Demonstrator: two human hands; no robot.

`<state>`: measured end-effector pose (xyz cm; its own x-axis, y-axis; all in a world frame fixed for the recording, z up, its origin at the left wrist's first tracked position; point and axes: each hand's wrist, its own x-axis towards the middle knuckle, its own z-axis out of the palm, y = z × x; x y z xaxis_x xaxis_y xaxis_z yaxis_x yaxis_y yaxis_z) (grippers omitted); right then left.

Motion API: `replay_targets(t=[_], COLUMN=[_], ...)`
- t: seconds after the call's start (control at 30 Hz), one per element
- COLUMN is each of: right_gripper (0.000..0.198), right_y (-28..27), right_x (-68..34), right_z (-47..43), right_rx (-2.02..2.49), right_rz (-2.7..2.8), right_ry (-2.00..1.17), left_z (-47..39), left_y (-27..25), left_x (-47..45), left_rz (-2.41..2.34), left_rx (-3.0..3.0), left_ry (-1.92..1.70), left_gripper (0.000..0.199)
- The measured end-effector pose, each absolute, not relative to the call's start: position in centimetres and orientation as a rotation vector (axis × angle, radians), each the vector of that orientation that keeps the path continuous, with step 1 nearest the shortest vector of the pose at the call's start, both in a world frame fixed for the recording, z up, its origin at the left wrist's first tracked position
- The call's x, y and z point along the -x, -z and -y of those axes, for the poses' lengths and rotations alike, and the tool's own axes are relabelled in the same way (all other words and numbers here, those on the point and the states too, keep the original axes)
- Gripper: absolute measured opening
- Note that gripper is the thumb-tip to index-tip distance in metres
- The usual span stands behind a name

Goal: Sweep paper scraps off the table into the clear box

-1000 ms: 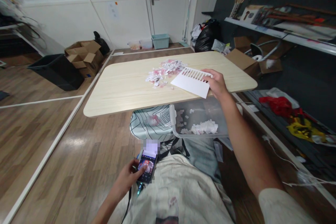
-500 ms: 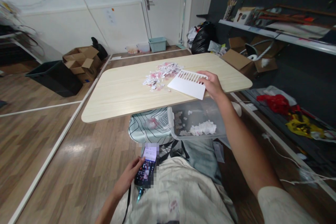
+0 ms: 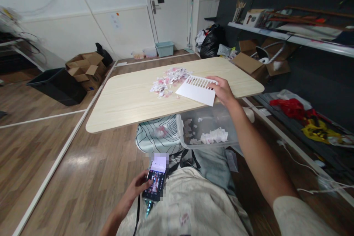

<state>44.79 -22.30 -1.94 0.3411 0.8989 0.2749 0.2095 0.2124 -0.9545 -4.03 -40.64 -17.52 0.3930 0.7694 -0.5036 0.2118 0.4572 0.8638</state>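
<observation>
My right hand point(image 3: 223, 90) is closed on the right edge of a white slotted card point(image 3: 195, 93), thumb on top, just over the table's near edge. A row of oblong cut-outs runs along the card's far side. Beside the card's left corner lies a loose pile of small white and pink paper pieces point(image 3: 169, 80). Down by my lap, my left hand point(image 3: 138, 186) grips a smartphone point(image 3: 155, 182) with a lit screen, my thumb resting on the glass. A cable is plugged into the phone's lower end.
The pale wooden table point(image 3: 118, 96) stands before me. Under its near edge sits a clear plastic bin point(image 3: 181, 132) with white paper pieces, beside a patterned cushion point(image 3: 146, 136). A black trash bin point(image 3: 58, 86) and cardboard box point(image 3: 87, 68) stand left; a loaded shelf point(image 3: 304, 40) runs along the right.
My left thumb has moved lower on the phone's screen, and the picture on it differs. The right hand and card look nearly still; the view has shifted slightly.
</observation>
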Motion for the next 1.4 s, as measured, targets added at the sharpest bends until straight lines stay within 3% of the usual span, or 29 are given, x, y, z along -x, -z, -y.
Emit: replay_targets(t=[0.5, 0.67, 0.87, 1.07, 1.2, 1.4], right_gripper=[0.049, 0.043, 0.047, 0.048, 0.048, 0.047], right_y=[2.2, 2.2, 2.2, 2.1, 1.9, 1.7], right_x=[-45.1, -45.2, -45.2, -45.1, -44.9, -44.7], right_z=[21.9, 21.8, 21.9, 21.9, 22.1, 22.2], right_rx=[1.316, 1.321, 1.323, 1.337, 1.339, 1.354], right_rz=[1.171, 1.200, 1.192, 1.200, 1.183, 1.169], right_ry=[-0.630, -0.622, -0.617, -0.617, -0.637, -0.641], left_z=[40.7, 40.5, 40.9, 41.0, 40.8, 41.1], left_y=[19.2, 18.4, 17.1, 17.6, 18.8, 20.0], left_x=[1.6, 1.5, 4.3, 4.7, 5.1, 6.4], left_rz=[-1.379, -1.382, -1.266, -1.242, -1.387, -1.556], left_rx=[-1.172, -1.196, -1.059, -1.102, -1.080, -1.151], left_ry=[-0.414, -0.381, -0.377, -0.457, -0.842, -0.757], left_gripper=[0.068, 0.078, 0.075, 0.049, 0.012, 0.009])
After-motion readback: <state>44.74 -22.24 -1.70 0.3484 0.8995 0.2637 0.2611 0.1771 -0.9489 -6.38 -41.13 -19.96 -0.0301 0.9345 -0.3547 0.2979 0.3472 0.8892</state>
